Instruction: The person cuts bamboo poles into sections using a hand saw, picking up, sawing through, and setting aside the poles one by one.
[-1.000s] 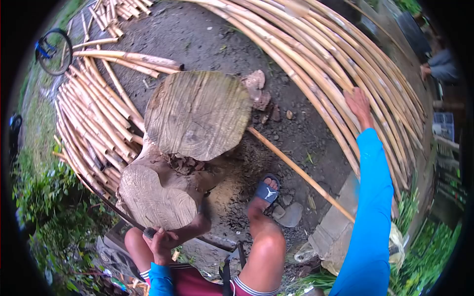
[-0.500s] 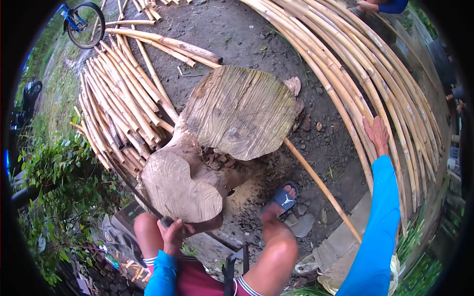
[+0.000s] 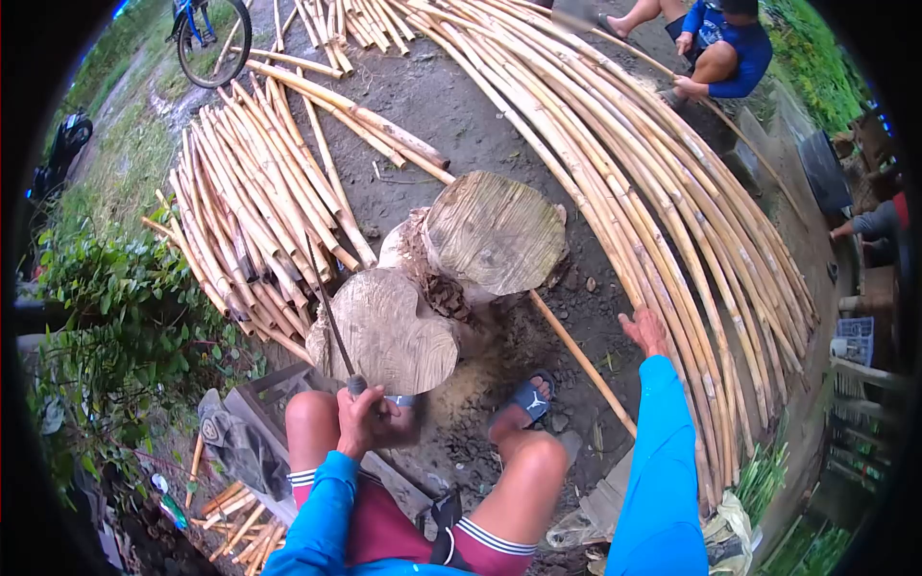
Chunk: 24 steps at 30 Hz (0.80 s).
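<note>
My left hand [image 3: 361, 419] is closed around the dark handle of a long-bladed knife [image 3: 333, 322]. The blade points up and away, over the left part of the lower cut face of a wooden stump [image 3: 384, 331]. A second, higher cut face [image 3: 495, 233] stands just beyond it. Off to the right, my right hand [image 3: 648, 331] has its fingers apart at the inner edge of a long row of bamboo poles [image 3: 663, 221]. Whether its fingertips touch a pole I cannot tell. A single thin pole [image 3: 586, 365] slants along the ground between the stump and that hand.
Shorter bamboo pieces [image 3: 254, 197] lie piled left of the stump. More cut pieces [image 3: 240, 523] lie at lower left near a bench [image 3: 259, 384]. A person in blue [image 3: 735, 58] sits at upper right, holding a pole. Leafy plants [image 3: 134, 326] grow on the left.
My left hand has swung the knife from beside the stump to over its lower face, blade now pointing away. My right hand has shifted to the row's inner edge. The view has tilted up.
</note>
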Each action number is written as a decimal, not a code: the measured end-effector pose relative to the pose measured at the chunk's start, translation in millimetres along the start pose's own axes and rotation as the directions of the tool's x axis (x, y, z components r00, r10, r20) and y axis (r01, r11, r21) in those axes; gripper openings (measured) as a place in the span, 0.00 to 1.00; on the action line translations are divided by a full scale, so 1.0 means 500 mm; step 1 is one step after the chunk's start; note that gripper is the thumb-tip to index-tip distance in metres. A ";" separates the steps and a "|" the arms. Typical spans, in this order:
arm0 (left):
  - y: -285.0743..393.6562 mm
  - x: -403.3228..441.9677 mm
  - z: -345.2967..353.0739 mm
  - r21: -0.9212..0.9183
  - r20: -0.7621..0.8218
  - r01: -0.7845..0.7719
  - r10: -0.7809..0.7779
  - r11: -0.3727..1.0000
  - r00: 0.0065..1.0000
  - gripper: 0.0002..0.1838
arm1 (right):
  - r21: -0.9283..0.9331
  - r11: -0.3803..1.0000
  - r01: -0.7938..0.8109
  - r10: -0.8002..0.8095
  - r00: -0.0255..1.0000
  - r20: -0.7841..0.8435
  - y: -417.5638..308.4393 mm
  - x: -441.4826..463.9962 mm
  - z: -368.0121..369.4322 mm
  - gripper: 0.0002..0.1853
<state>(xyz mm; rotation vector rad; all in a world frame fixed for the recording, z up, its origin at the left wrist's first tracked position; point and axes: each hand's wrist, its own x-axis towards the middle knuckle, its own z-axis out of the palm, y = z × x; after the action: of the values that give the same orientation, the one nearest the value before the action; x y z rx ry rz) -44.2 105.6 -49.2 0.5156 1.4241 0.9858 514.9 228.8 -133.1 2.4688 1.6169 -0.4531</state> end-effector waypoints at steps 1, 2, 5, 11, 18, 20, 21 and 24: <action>0.002 0.002 -0.002 0.006 0.010 -0.007 0.007 1.000 1.000 0.16 | 0.008 1.000 -0.008 0.008 1.000 -0.008 -0.002 -0.024 0.003 0.23; 0.000 0.000 -0.002 0.013 0.019 0.004 -0.005 1.000 1.000 0.16 | 0.001 1.000 0.002 -0.002 0.999 -0.047 -0.006 -0.047 0.010 0.23; 0.004 -0.004 -0.004 0.037 0.027 0.006 -0.007 0.999 1.000 0.17 | 0.013 0.999 0.033 -0.032 0.997 -0.066 -0.003 -0.068 0.024 0.26; 0.005 -0.002 0.007 0.015 0.006 -0.008 0.008 1.000 1.000 0.17 | 0.070 0.997 0.018 0.001 0.965 -0.261 0.008 -0.039 0.026 0.27; -0.008 0.001 0.011 -0.011 -0.061 -0.041 0.040 0.999 0.997 0.16 | -0.061 0.998 -0.036 0.016 0.952 -0.305 0.001 0.017 0.056 0.27; 0.000 -0.002 0.020 -0.065 -0.070 -0.041 0.036 0.997 0.997 0.16 | -0.118 0.993 -0.020 -0.027 0.921 -0.388 0.005 0.021 0.064 0.27; -0.003 0.001 0.019 -0.058 -0.073 -0.036 0.031 0.998 0.997 0.16 | -0.115 0.993 -0.021 -0.025 0.925 -0.380 0.013 0.030 0.073 0.27; -0.007 0.001 0.014 -0.005 -0.075 -0.054 0.054 0.999 0.996 0.15 | -0.079 0.997 0.011 -0.040 0.928 -0.371 0.033 0.046 0.086 0.32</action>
<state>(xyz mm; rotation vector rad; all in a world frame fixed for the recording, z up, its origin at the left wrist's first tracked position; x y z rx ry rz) -36.7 106.0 -51.5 0.5187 1.4793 1.0628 531.4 229.6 -181.7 2.5947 1.7588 0.0857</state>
